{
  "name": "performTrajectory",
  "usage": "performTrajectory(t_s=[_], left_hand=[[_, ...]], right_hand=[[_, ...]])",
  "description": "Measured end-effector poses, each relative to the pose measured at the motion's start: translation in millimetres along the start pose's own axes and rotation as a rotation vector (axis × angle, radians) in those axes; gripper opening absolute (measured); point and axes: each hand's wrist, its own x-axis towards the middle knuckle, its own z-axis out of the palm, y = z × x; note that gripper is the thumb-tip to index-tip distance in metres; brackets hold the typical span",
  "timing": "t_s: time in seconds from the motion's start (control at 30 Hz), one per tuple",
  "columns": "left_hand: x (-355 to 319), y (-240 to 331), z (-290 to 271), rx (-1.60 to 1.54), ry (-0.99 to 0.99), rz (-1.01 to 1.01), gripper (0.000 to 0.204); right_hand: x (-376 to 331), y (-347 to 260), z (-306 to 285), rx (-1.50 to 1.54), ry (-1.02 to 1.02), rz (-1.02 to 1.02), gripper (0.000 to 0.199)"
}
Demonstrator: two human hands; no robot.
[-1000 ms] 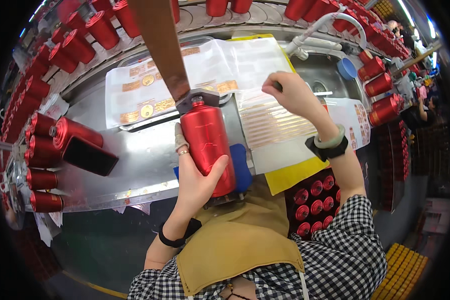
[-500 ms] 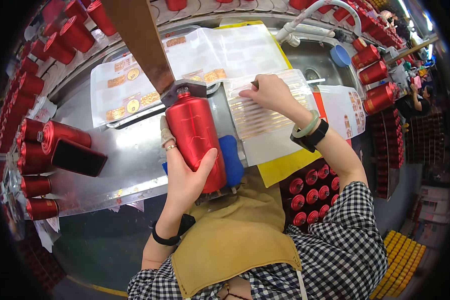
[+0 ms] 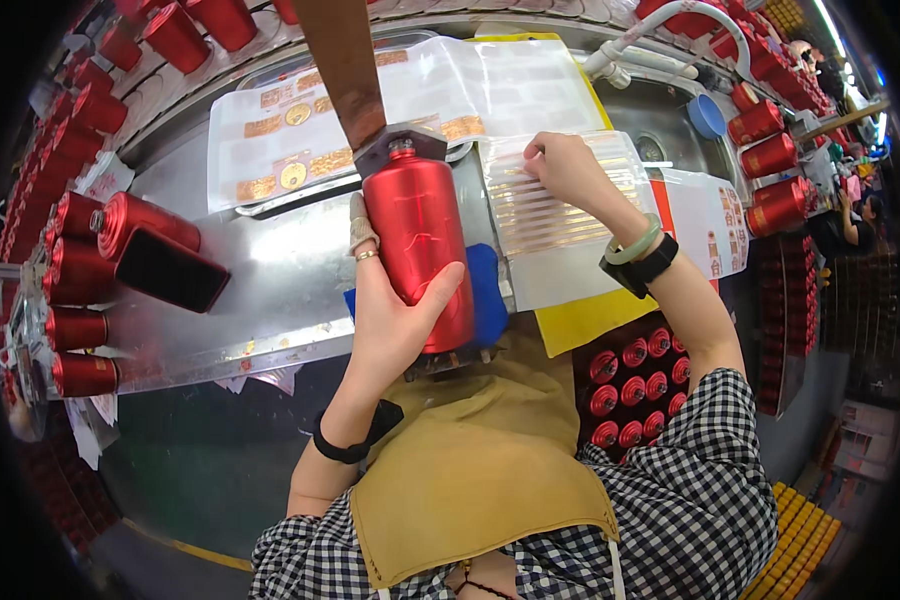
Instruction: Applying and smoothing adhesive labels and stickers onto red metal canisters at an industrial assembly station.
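Note:
A shiny red metal bottle [image 3: 417,225] leans in front of me, its neck against a dark metal bracket [image 3: 372,157] at the foot of a wooden post [image 3: 338,70]. My left hand [image 3: 398,305] is wrapped round its lower left side, thumb across the front; a finger cover and a ring show on that hand. A blue cloth [image 3: 487,295] lies under the bottle. My right hand [image 3: 573,172] is closed in a pinch over the far part of a clear sheet with gold strips [image 3: 560,235]. Whatever the fingertips hold is too small to make out.
White sheets of gold stickers [image 3: 295,130] lie on the metal counter beyond the bottle. A black phone [image 3: 173,270] leans on red canisters [image 3: 138,225] at left. A sink [image 3: 660,120] with a faucet [image 3: 660,20] and blue bowl [image 3: 707,117] is at right. Several red bottles [image 3: 632,385] stand below.
The view has shifted, so the scene sits further right and higher. My right fingers have curled in more over the strip sheet. My left hand keeps its hold on the bottle.

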Motion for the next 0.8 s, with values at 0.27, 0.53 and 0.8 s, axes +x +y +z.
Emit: performTrajectory(t_s=[0.27,0.53,0.8], left_hand=[[-38.4,-24.2,-19.2,0.542,0.051,0.433,0.131],[-46.8,-44.7,-18.2,0.523,0.162,0.364,0.1],[-48.5,-39.2,-8.1,0.483,0.169,0.339,0.094]], right_hand=[[-55.6,-22.1,-19.2,-0.372,0.234,-0.343,0.004],[-125.8,-69.0,-30.4,0.348,0.027,-0.256,0.006],[-176.8,-110.1,-11.6,0.498,0.009,-0.295,0.009]])
